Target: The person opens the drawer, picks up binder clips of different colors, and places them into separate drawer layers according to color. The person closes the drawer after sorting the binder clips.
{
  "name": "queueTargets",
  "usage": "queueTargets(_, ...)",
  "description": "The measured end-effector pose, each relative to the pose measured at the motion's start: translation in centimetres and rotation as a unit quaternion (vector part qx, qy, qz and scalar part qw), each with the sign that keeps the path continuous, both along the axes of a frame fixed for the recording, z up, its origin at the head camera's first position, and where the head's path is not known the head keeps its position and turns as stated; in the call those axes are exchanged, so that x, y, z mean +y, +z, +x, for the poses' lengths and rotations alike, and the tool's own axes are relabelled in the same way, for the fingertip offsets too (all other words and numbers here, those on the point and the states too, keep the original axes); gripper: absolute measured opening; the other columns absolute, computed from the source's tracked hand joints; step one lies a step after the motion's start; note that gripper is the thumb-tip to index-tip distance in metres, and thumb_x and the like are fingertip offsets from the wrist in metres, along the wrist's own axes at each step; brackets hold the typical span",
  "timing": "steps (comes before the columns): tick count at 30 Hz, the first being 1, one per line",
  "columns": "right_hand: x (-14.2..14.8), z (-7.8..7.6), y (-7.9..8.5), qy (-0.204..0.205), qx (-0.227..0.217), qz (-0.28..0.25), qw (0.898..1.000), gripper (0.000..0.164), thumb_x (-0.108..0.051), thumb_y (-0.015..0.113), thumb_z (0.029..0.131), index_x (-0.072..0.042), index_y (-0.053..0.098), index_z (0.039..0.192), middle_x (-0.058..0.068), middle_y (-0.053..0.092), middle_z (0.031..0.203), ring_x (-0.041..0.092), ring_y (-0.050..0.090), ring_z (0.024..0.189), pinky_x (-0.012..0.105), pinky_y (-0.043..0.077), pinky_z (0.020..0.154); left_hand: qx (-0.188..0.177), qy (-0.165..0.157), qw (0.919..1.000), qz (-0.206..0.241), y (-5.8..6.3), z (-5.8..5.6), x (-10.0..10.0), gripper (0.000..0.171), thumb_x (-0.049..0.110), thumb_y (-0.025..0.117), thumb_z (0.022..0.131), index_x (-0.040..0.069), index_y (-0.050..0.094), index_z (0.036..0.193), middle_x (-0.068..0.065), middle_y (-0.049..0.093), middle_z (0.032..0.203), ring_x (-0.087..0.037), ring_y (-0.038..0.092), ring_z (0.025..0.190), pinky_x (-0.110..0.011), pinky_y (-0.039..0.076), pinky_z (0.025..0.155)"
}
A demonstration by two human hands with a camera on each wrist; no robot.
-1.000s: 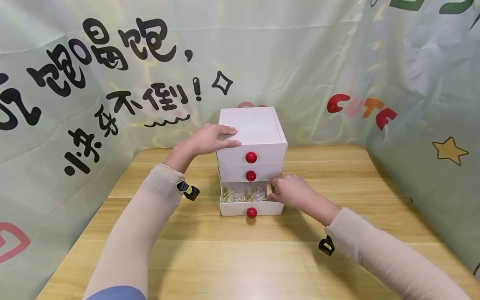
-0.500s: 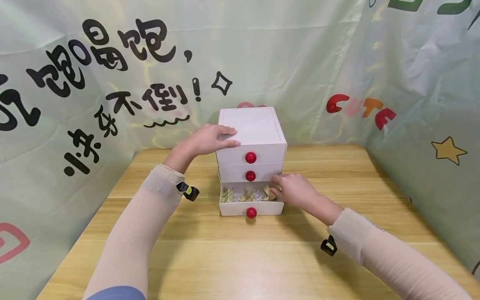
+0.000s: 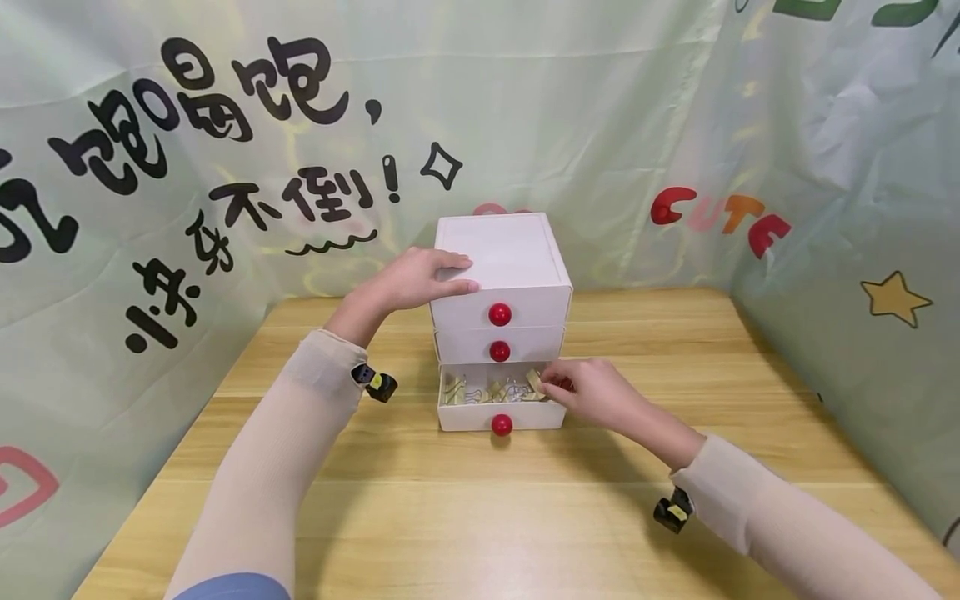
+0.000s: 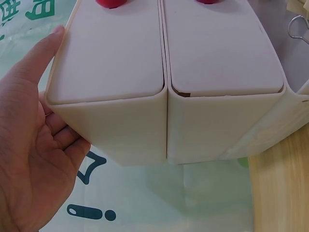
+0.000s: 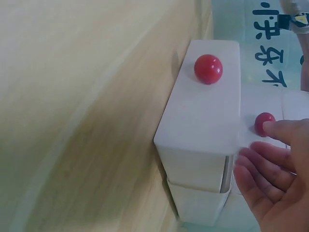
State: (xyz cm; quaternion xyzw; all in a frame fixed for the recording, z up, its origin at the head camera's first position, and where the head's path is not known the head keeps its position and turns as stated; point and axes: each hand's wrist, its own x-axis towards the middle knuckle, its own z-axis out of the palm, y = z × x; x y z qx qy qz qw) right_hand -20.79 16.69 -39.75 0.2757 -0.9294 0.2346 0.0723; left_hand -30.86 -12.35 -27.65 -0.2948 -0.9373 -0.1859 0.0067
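A white chest of drawers (image 3: 501,250) with red knobs stands on the table, its lowest drawer (image 3: 465,417) pulled out. Several gold binder clips (image 3: 495,392) with silver handles lie in that drawer. My left hand (image 3: 412,279) rests on the chest's top left edge; in the left wrist view, its thumb lies along the front edge and its fingers against the side. At the drawer's right end is my right hand (image 3: 596,392), its fingertips close by a tilted gold binder clip (image 3: 535,383). In the right wrist view, the fingers are loosely bent with nothing visible between them.
Pale green cloth (image 3: 585,125) with printed lettering hangs behind the wooden table (image 3: 480,517) and along both sides. The upper two drawers (image 3: 465,310) are closed. A small black camera is strapped at each wrist.
My right hand has drawn back slightly to the right. The binder clip by its fingertips has gone from upright to tilted in the drawer. My left hand has stayed in place.
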Motion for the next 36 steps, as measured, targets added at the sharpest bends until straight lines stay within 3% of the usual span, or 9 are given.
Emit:
queueTargets(5, 0.2, 0.6, 0.2, 0.01, -0.061, -0.033, 0.998, 0.01, -0.024, 0.07, 0.092, -0.015, 0.074, 0.092, -0.01, 0.066, 0.077, 0.005, 0.057, 0.067, 0.026, 0.05, 0.06, 0.001, -0.005, 1.0, 0.003, 0.0, 0.0, 0.0, 0.068, 0.062, 0.059, 0.089, 0.016, 0.056, 0.14, -0.001, 0.051, 0.144, -0.018, 0.042, 0.136, -0.037, 0.034, 0.111)
queueTargets(9, 0.3, 1.1, 0.5, 0.009, -0.08, -0.059, 0.995, 0.012, -0.024, 0.068, 0.094, -0.014, 0.074, 0.094, -0.007, 0.068, 0.081, 0.006, 0.058, 0.07, 0.027, 0.05, 0.062, 0.001, -0.005, 1.0, 0.002, -0.1, 0.0, 0.0, 0.068, 0.062, 0.058, 0.089, 0.016, 0.056, 0.14, -0.001, 0.051, 0.144, -0.017, 0.042, 0.136, -0.036, 0.034, 0.111)
queueTargets(13, 0.4, 1.5, 0.7, 0.032, -0.124, -0.081, 0.988, 0.014, -0.023, 0.066, 0.095, -0.012, 0.074, 0.096, 0.0, 0.068, 0.079, 0.012, 0.057, 0.067, 0.027, 0.049, 0.059, -0.001, -0.004, 1.0, 0.003, 0.0, 0.1, -0.1, 0.068, 0.061, 0.059, 0.089, 0.015, 0.056, 0.14, -0.002, 0.051, 0.144, -0.018, 0.042, 0.136, -0.036, 0.033, 0.111)
queueTargets(18, 0.3, 1.9, 0.1, 0.074, -0.242, -0.139, 0.957, 0.022, -0.02, 0.063, 0.097, -0.001, 0.072, 0.101, 0.012, 0.068, 0.081, 0.024, 0.064, 0.073, 0.039, 0.057, 0.069, -0.002, -0.003, 1.0, 0.004, 0.1, 0.1, -0.1, 0.069, 0.06, 0.06, 0.089, 0.015, 0.055, 0.14, -0.002, 0.05, 0.145, -0.018, 0.041, 0.136, -0.037, 0.034, 0.111)
queueTargets(22, 0.1, 2.2, -0.7, 0.087, -0.315, -0.162, 0.931, 0.026, -0.019, 0.061, 0.097, 0.005, 0.07, 0.105, 0.016, 0.069, 0.087, 0.031, 0.065, 0.08, 0.047, 0.056, 0.076, -0.003, -0.003, 1.0, 0.004, 0.0, 0.1, 0.0, 0.069, 0.061, 0.059, 0.089, 0.015, 0.055, 0.14, -0.002, 0.05, 0.145, -0.018, 0.041, 0.136, -0.037, 0.033, 0.111)
queueTargets(26, -0.1, 2.3, -1.8, 0.09, -0.363, -0.188, 0.908, 0.026, -0.015, 0.06, 0.098, 0.008, 0.069, 0.107, 0.019, 0.069, 0.095, 0.031, 0.065, 0.085, 0.045, 0.057, 0.079, -0.003, -0.002, 1.0, 0.006, 0.0, 0.1, -0.1, 0.067, 0.06, 0.059, 0.09, 0.015, 0.056, 0.14, -0.001, 0.05, 0.145, -0.018, 0.042, 0.136, -0.036, 0.033, 0.111)
queueTargets(32, -0.4, 2.5, -3.1, 0.083, -0.432, -0.243, 0.865, 0.035, -0.02, 0.062, 0.097, 0.011, 0.065, 0.114, 0.023, 0.069, 0.104, 0.036, 0.066, 0.096, 0.042, 0.056, 0.085, 0.0, -0.005, 1.0, 0.005, 0.0, 0.1, 0.0, 0.067, 0.06, 0.059, 0.09, 0.015, 0.056, 0.139, -0.001, 0.05, 0.145, -0.018, 0.041, 0.136, -0.036, 0.033, 0.112)
queueTargets(36, -0.7, 2.4, -3.7, 0.07, -0.453, -0.269, 0.847, 0.04, -0.022, 0.061, 0.098, 0.012, 0.062, 0.118, 0.024, 0.068, 0.107, 0.035, 0.066, 0.099, 0.041, 0.055, 0.087, 0.001, -0.005, 1.0, 0.004, -0.1, 0.1, 0.0, 0.067, 0.06, 0.059, 0.09, 0.015, 0.056, 0.14, -0.001, 0.05, 0.145, -0.018, 0.041, 0.136, -0.036, 0.033, 0.112)
